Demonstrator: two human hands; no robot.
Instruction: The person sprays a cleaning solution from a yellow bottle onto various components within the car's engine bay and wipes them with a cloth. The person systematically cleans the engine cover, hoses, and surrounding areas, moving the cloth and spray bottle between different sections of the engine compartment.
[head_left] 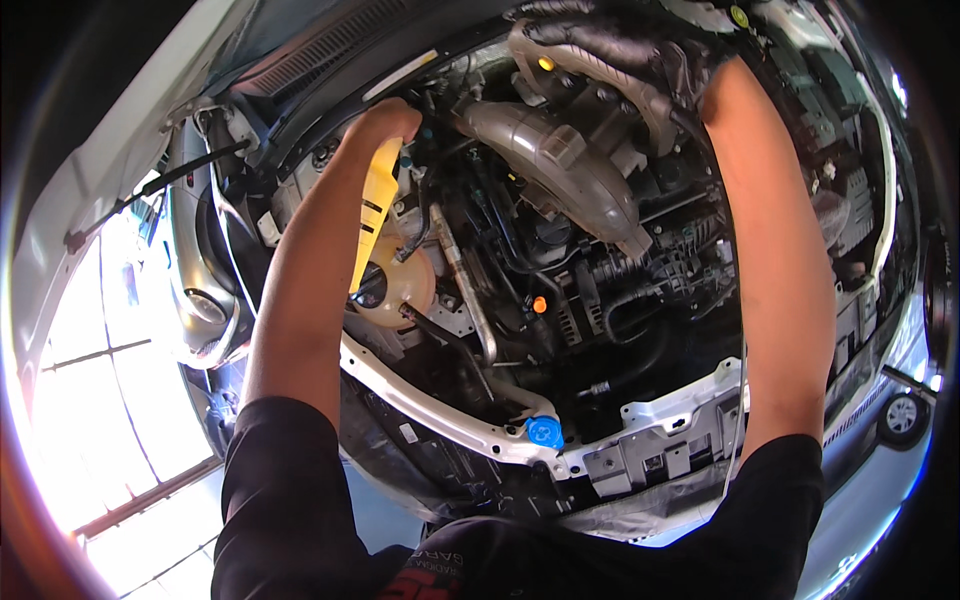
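Both my arms reach over an open car engine bay. My left hand (390,122) is at its far left, curled, its fingertips hidden among the parts. Just below it, partly behind my forearm, a long yellow piece with dark marks (376,205) slants down; whether the hand touches it I cannot tell. Nearby sits a cream coolant reservoir (412,285) with a hose. My right hand (722,90) goes in at the far right, next to black-wrapped wiring (620,45); its fingers are hidden. Between my arms lies a grey-brown plastic intake manifold (545,150).
A pale front crossmember (430,405) runs along the near side, beside a blue filler cap (544,432). An orange cap (540,304) shows deeper in the bay. At the left, a dark strut (195,168) slants near the headlight (205,306). Another car's wheel (903,418) is at the right.
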